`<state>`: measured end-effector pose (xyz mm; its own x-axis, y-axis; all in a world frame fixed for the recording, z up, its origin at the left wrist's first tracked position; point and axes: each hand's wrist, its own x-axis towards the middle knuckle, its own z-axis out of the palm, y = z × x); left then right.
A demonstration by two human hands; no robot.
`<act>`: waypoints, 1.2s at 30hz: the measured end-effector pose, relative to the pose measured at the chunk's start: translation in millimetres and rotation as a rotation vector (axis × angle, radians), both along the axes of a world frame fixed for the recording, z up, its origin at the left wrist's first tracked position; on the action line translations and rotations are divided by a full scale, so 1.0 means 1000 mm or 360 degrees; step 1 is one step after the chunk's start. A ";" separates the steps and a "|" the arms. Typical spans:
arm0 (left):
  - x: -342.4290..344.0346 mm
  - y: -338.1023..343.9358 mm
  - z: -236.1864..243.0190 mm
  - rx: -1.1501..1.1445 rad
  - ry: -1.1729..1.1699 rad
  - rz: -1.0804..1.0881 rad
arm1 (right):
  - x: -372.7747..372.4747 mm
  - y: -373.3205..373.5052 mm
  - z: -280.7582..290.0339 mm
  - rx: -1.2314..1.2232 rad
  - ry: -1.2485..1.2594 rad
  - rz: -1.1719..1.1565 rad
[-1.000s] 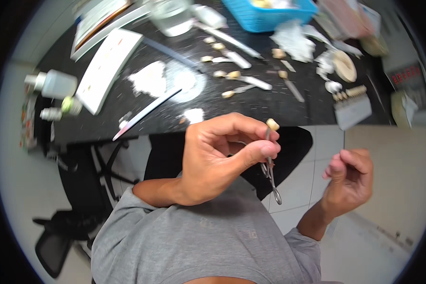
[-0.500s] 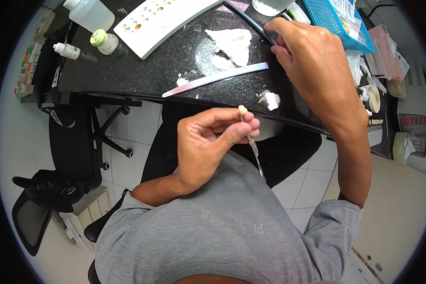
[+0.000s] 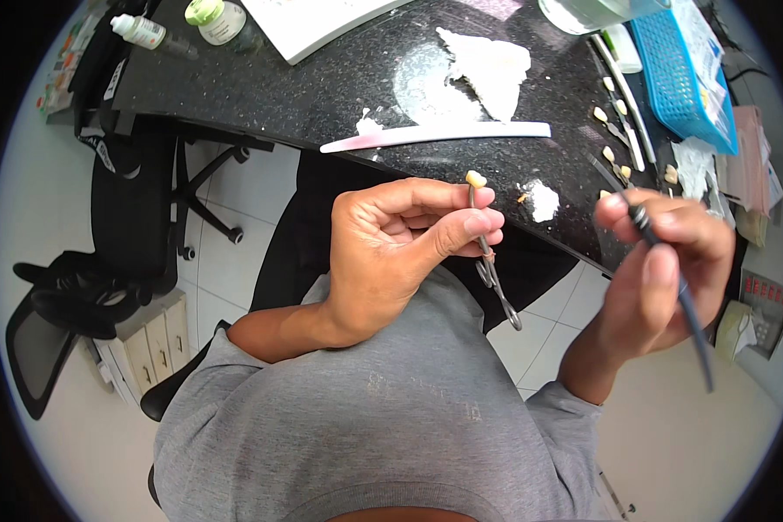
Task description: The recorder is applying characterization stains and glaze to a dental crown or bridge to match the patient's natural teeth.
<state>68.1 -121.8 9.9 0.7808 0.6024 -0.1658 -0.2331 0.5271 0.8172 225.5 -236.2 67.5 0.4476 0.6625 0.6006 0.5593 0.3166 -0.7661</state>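
Observation:
My left hand (image 3: 391, 252) pinches a steel locking forceps (image 3: 504, 300) upright in front of my chest, with a small yellowish-white tooth crown (image 3: 476, 178) at the top of it. To the right, my right hand (image 3: 661, 270) holds a slim dark-handled tool (image 3: 696, 326), its thin tip angled up toward the desk. Along the desk's front edge beyond my left hand lie a long pink-and-white stick (image 3: 435, 131) and a small heap of white powder (image 3: 545, 202).
The black speckled desk (image 3: 313, 96) holds a crumpled white tissue (image 3: 496, 70), a white palette (image 3: 309, 22), small bottles (image 3: 222, 22), a water container (image 3: 583, 10), several tooth pieces (image 3: 600, 113) and a blue basket (image 3: 670, 70). A black chair (image 3: 130, 217) stands at the left.
My right hand reached up onto the desk and has come back down, now with the dark tool in it. My left hand still holds the forceps and crown. The view has shifted.

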 end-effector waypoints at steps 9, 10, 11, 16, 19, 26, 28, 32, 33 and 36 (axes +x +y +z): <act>-0.003 0.003 0.008 -0.0186 0.0086 -0.0049 | -0.017 0.005 -0.026 -0.0139 -0.0131 0.0312; -0.004 0.004 0.009 -0.0229 0.0042 -0.0054 | -0.018 0.006 -0.028 -0.0095 -0.0087 0.0321; -0.004 0.004 0.009 -0.0227 0.0064 -0.0057 | -0.019 0.008 -0.029 -0.0059 -0.0068 0.0321; -0.003 0.003 0.007 -0.0220 -0.0024 -0.0038 | -0.017 0.006 -0.028 -0.0179 -0.0125 0.0399; -0.004 0.005 0.007 -0.0216 -0.0007 -0.0033 | -0.018 0.008 -0.029 -0.0242 -0.0175 0.0442; -0.004 0.004 0.005 -0.0234 -0.0020 -0.0029 | -0.017 0.010 -0.030 -0.0214 -0.0199 0.0442; -0.004 0.004 0.004 -0.0218 -0.0038 -0.0028 | -0.016 0.009 -0.030 -0.0222 -0.0179 0.0456; -0.004 0.003 0.005 -0.0237 -0.0017 -0.0016 | -0.015 0.009 -0.030 -0.0228 -0.0187 0.0485; -0.004 0.003 0.005 -0.0235 -0.0018 -0.0016 | -0.015 0.009 -0.030 -0.0227 -0.0186 0.0489; -0.003 0.004 0.004 -0.0221 -0.0025 -0.0025 | -0.015 0.008 -0.030 -0.0230 -0.0183 0.0481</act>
